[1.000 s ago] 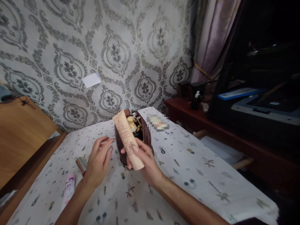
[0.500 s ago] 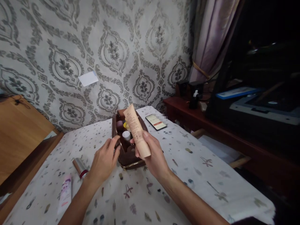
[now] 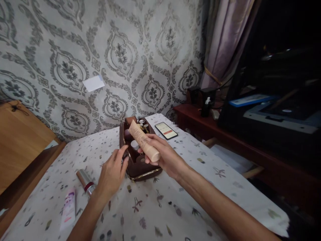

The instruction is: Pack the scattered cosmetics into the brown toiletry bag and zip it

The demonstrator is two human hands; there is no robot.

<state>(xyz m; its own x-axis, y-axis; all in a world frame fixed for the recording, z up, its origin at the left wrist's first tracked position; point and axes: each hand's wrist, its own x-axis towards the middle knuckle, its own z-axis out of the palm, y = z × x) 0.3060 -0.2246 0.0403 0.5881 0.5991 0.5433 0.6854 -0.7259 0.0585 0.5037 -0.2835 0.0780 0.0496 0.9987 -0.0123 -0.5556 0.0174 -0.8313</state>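
Note:
My right hand is closed around a beige squeeze tube with small print, tilted above an unzipped brown cosmetic bag. Inside the bag sit a white-capped container, a purple item partly covered by the tube, and some gold-and-dark items at the back. At the bag's left zipper edge, my left hand grips the rim between thumb and fingers. Beside my left wrist lie a silver cylinder with a dark red band and a pink-and-white tube.
The bag rests on a patterned white cloth. A lit phone lies right of the bag. Further right stand a dark red desk with a small dropper bottle and an open drawer. A wooden panel borders the left.
My right hand has lowered the beige tube and turned it flatter over the bag, uncovering the gold-and-dark items at the back. My left hand has stayed at the rim.

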